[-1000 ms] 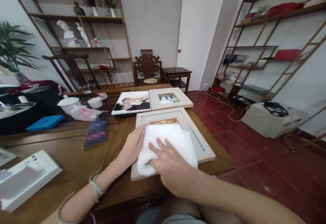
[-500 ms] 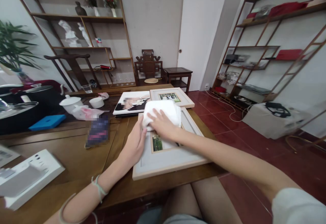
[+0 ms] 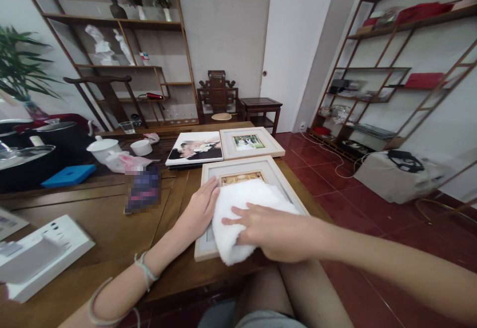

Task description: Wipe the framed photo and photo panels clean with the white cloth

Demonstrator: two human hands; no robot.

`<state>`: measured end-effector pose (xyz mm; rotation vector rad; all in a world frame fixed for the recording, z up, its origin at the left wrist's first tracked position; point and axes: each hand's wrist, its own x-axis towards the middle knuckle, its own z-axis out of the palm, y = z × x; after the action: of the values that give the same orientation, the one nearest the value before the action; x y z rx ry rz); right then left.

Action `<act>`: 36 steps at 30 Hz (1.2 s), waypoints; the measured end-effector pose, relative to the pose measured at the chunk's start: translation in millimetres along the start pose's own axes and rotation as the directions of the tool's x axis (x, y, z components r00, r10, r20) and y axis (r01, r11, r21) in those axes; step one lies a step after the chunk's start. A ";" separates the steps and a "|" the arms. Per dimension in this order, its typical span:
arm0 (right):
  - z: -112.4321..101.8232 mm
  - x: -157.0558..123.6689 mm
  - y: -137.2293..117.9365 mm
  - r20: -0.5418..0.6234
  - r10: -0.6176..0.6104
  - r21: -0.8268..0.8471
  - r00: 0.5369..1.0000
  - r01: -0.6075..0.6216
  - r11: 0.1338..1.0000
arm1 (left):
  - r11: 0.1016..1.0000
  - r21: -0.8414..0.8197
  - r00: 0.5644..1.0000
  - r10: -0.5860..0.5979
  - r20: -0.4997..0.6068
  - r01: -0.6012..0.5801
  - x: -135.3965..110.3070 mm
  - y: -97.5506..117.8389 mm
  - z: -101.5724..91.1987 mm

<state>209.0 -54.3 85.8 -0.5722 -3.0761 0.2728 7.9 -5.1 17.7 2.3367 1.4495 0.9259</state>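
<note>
A white fluffy cloth (image 3: 238, 204) lies across the lower part of a light-wood picture frame (image 3: 199, 251), one corner hanging over the front edge. My right hand (image 3: 268, 228) presses the cloth down from above, its fingers somewhat spread over it. The cloth hides most of the framed picture; only its top strip shows. Along the left side of the frame rests my left hand (image 3: 201, 206), fingers stretched out and touching the frame next to the cloth.
Behind are a second framed photo (image 3: 253, 142) and a white photo panel (image 3: 196, 149). On the table to the left are a white box (image 3: 48, 263), a blue box (image 3: 70, 175), a white bowl (image 3: 141, 147) and a black pot (image 3: 26, 169). Red-tiled floor lies beyond the right edge.
My right hand has drawn the cloth from the frame's upper part toward me, uncovering the top of the picture and covering the bottom. My left hand stays at the left side.
</note>
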 end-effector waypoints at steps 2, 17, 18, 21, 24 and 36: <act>-16.5 -18.6 18.3 0.006 -0.014 0.276 1.000 0.012 0.961 | 0.999 0.029 0.998 0.033 0.045 -0.034 0.6 1.6 -1.0; -14.3 42.3 113.5 -0.424 0.208 -0.167 0.881 -0.302 0.939 | 0.992 0.103 0.993 0.060 0.100 -0.070 1.8 0.2 -0.6; -5.1 53.7 111.2 -0.370 0.172 -0.191 0.913 -0.256 0.948 | 0.993 0.091 0.993 0.068 0.100 -0.077 2.1 1.3 -1.6; 12.4 71.9 106.9 -0.258 0.124 -0.239 0.958 -0.188 0.953 | 0.995 0.058 0.992 0.077 0.096 -0.082 3.0 4.9 -4.7; 13.6 65.4 107.6 -0.206 0.149 -0.260 0.967 -0.201 0.945 | 0.994 0.037 0.991 0.100 0.090 -0.103 3.5 5.2 -4.6; -16.0 -33.3 112.4 -0.110 0.474 -0.245 0.874 -0.486 0.839 | 0.992 0.102 0.993 0.062 0.104 -0.072 2.7 -0.1 -0.5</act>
<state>280.7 39.7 83.5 -1.3458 -2.8868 -0.1652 8.3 -2.8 19.1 2.4836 1.4211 0.7522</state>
